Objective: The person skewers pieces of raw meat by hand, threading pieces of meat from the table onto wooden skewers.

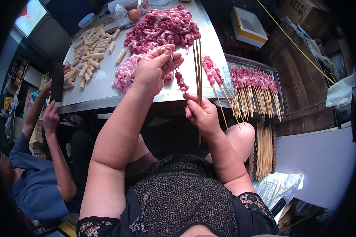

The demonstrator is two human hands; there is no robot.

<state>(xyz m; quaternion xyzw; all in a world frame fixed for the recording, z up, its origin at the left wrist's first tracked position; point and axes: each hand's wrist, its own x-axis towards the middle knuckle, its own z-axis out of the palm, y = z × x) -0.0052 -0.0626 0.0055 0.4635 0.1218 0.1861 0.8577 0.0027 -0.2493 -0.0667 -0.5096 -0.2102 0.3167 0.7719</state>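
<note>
My left hand (154, 65) pinches a pale piece of meat (166, 50) near the top of a skewer. That skewer carries pieces of red and white meat (181, 81), and its lower part is in my right hand (202, 114). Several bare sticks (198, 68) also stand upright in my right hand. Behind my left hand lies a large heap of dark red meat strips (166, 26), with a paler pink heap (126, 72) beside it. A few loaded skewers (212, 71) rest on the metal table's right edge, their sticks hanging over it.
On the metal table (103, 84), beige cylindrical pieces (90, 56) lie at left, near a co-worker's hands holding a dark flat blade (57, 83). At right are a metal tray (280, 89) of loaded skewers, a bundle of bare sticks (264, 151) and a foam box (249, 26).
</note>
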